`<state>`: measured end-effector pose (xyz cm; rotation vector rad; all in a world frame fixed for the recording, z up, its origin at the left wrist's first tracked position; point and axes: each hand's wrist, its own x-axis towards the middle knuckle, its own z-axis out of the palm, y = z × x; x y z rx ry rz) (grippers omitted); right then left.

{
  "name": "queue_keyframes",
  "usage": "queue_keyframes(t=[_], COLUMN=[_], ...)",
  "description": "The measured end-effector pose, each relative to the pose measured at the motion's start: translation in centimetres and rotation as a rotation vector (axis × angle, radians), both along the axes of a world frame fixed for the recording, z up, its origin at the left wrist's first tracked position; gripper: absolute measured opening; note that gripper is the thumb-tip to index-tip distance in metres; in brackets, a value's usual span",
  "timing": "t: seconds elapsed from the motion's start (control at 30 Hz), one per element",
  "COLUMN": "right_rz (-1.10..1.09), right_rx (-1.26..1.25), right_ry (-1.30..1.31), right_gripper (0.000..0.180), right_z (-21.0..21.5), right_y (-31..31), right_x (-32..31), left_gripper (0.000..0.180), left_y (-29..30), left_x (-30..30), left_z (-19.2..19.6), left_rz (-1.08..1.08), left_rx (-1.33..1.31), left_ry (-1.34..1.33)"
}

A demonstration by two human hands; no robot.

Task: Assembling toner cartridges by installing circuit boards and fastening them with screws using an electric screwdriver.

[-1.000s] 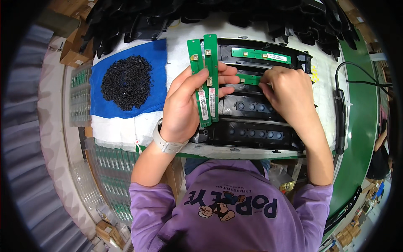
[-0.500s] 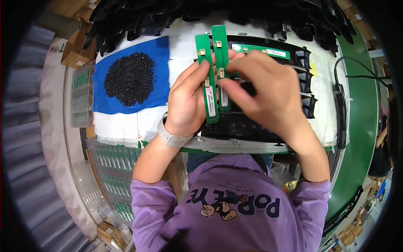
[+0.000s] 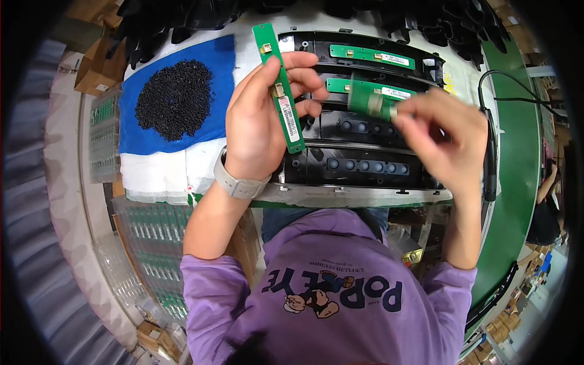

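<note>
A long green circuit board (image 3: 281,103) with white connectors and a label is pinched by my left hand (image 3: 252,137), between the thumb and fingers; the other fingers are loosely curled. My right hand (image 3: 450,137) grips a second green circuit board (image 3: 365,100), smeared by motion, above the black plastic panels. Two more boards lie in those panels: one in the farthest panel (image 3: 371,56), another in the panel just nearer (image 3: 338,86). Round grey buttons show in the third panel (image 3: 307,126) and the nearest panel (image 3: 310,173).
On a blue cloth (image 3: 222,115) at the left lies a heap of tiny black pieces (image 3: 173,100). Black parts (image 3: 365,12) crowd the far edge. A dark tool with a cable (image 3: 490,158) stands at the right. Clear trays of boards (image 3: 155,249) sit lower left.
The two boards, earlier side by side at my left hand, are now apart. My right hand has moved right with one; my left hand has shifted left with the other.
</note>
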<state>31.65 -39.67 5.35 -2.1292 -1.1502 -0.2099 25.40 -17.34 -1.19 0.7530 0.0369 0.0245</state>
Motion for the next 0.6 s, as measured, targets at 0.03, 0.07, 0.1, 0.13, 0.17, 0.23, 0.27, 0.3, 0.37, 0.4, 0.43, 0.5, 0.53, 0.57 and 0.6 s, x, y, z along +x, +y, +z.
queue_keyframes(t=[0.03,0.07,0.1,0.13,0.17,0.23,0.27,0.3,0.37,0.4,0.43,0.5,0.53,0.57,0.6], right_rz=[-0.017,-0.034,-0.021,-0.027,-0.033,-0.051,-0.053,-0.057,-0.059,-0.065,-0.071,-0.083,-0.090,-0.086,-0.092], right_rx=[-0.088,-0.174,-0.198,-0.199,-0.264,-0.358,-0.355,-0.367,-0.379,-0.393,-0.408,-0.406,-0.402,-0.400,-0.418], right_ry=[-0.021,-0.042,-0.038,-0.035,-0.069,-0.139,-0.135,-0.146,-0.156,-0.156,-0.155,-0.141,-0.130,-0.127,-0.132], right_gripper=[0.007,0.007,0.007,0.007,0.008,0.011,0.011,0.011,0.011,0.010,0.010,0.010,0.010,0.010,0.010], right_z=[-0.1,-0.4,-1.3,-1.8,-2.1,-3.0,-3.2,-3.4,-3.4,-3.3,-3.4,-3.4,-3.5,-3.6,-3.6], right_y=[-0.6,-1.2,-1.6,-1.8,-1.9,-1.9,-1.8,-1.6,-1.4,-1.3,-1.3,-1.4,-1.3,-1.3,-1.3], right_x=[-0.5,-1.1,-1.2,-1.3,-1.3,-1.1,-1.0,-0.9,-0.9,-0.9,-0.9,-1.0,-1.0,-1.0,-1.0], left_gripper=[0.043,0.043,0.045,0.046,0.046,0.047,0.047,0.048,0.048,0.048,0.047,0.047,0.047,0.047,0.047], left_y=[-0.4,-0.4,-0.4,-0.5,-0.6,-0.7,-0.6,-0.6,-0.5,-0.5,-0.5,-0.6,-0.5,-0.5,-0.5], left_x=[0.1,0.1,0.1,0.1,0.2,0.2,0.3,0.3,0.3,0.3,0.4,0.5,0.4,0.4,0.4], left_z=[0.1,0.2,0.2,0.2,0.2,0.2,0.3,0.3,0.4,0.4,0.3,0.1,0.1,0.1,0.0], left_rz=[0.026,0.026,0.016,-0.002,-0.008,0.010,0.007,0.012,0.012,0.011,0.004,-0.006,-0.011,-0.017,-0.014], left_rx=[0.023,0.022,0.023,0.022,0.022,0.023,0.026,0.019,0.002,0.003,0.001,-0.002,0.000,0.003,0.004], left_ry=[0.037,0.039,0.026,0.011,0.013,0.020,0.023,0.028,0.026,0.028,0.021,0.016,0.018,0.020,0.022])
